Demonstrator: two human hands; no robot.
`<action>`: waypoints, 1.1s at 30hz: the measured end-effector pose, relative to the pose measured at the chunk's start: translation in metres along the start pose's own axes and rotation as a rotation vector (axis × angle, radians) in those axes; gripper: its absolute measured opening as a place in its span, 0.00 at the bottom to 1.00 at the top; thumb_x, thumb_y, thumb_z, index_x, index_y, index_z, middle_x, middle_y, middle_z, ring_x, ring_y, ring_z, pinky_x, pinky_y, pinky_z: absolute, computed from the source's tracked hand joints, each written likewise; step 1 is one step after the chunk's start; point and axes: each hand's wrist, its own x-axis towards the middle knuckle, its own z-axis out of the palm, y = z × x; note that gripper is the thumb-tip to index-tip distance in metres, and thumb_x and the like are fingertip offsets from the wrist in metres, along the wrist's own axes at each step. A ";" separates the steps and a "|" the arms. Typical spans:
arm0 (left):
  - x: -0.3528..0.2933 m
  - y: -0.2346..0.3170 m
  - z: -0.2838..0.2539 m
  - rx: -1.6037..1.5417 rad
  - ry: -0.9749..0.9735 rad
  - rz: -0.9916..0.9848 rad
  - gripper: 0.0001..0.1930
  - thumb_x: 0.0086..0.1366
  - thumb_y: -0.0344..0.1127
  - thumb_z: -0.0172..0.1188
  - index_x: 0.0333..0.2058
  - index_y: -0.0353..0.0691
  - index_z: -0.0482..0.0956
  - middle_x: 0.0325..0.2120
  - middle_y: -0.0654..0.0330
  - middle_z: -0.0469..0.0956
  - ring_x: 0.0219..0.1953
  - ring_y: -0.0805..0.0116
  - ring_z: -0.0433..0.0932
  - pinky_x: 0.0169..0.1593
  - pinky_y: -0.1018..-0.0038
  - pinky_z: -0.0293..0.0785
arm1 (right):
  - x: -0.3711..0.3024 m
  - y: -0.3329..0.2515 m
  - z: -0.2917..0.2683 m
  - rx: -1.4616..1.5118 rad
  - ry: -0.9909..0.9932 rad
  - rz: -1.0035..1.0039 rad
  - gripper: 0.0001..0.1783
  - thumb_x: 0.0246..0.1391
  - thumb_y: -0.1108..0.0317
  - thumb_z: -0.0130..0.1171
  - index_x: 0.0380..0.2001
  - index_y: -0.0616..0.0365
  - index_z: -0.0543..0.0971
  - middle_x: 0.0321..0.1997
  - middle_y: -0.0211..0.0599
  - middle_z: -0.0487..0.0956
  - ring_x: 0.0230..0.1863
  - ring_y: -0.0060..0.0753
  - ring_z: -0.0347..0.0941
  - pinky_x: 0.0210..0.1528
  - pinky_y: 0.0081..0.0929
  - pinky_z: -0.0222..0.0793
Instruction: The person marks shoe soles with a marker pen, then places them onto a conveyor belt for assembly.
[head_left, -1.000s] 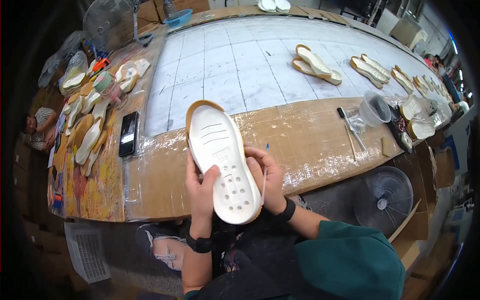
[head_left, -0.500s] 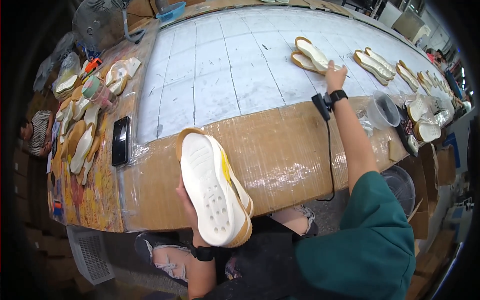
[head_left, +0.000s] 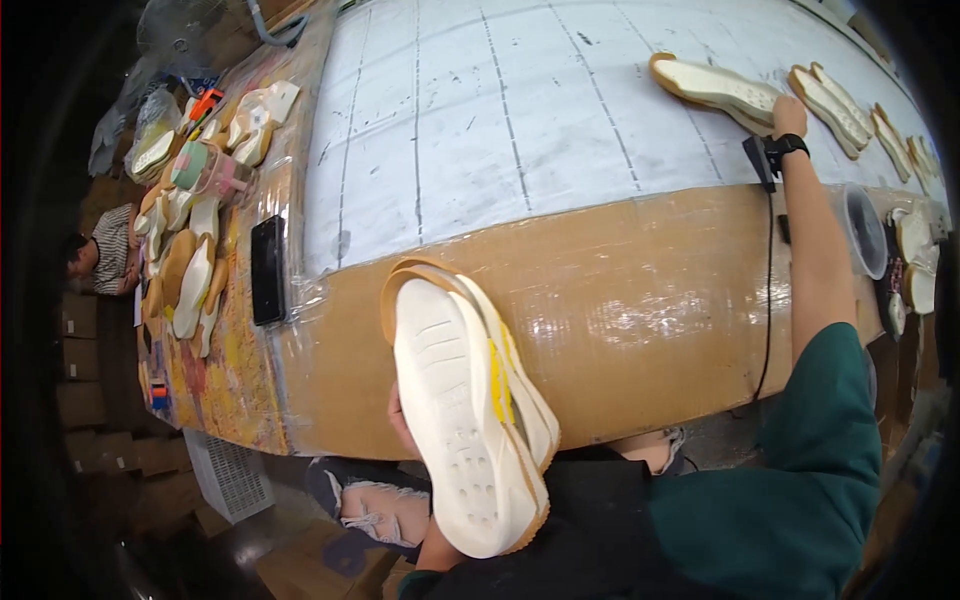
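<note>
At lower centre, the left hand [head_left: 401, 418] clasps two shoe soles [head_left: 447, 400], overlapped apparently so one palm supports both, fingers mostly hidden. At upper right, the right hand [head_left: 789, 116] touches another sole [head_left: 715, 82] on the white tabletop [head_left: 460, 130]; I cannot tell whether its fingers pinch.

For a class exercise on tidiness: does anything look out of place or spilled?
The heaped soles at left look untidy, overlapping at mixed angles beside a pink cup, unlike the spaced sole pairs at right. No spill shows.
</note>
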 end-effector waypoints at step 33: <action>-0.098 0.136 0.032 -0.086 -0.322 0.521 0.39 0.57 0.55 0.47 0.57 0.34 0.43 0.56 0.52 0.50 0.57 0.61 0.53 0.56 0.65 0.54 | -0.417 -0.254 -0.334 1.327 -1.064 -0.564 0.39 0.36 0.69 0.62 0.53 0.67 0.57 0.46 0.43 0.68 0.44 0.36 0.67 0.45 0.27 0.64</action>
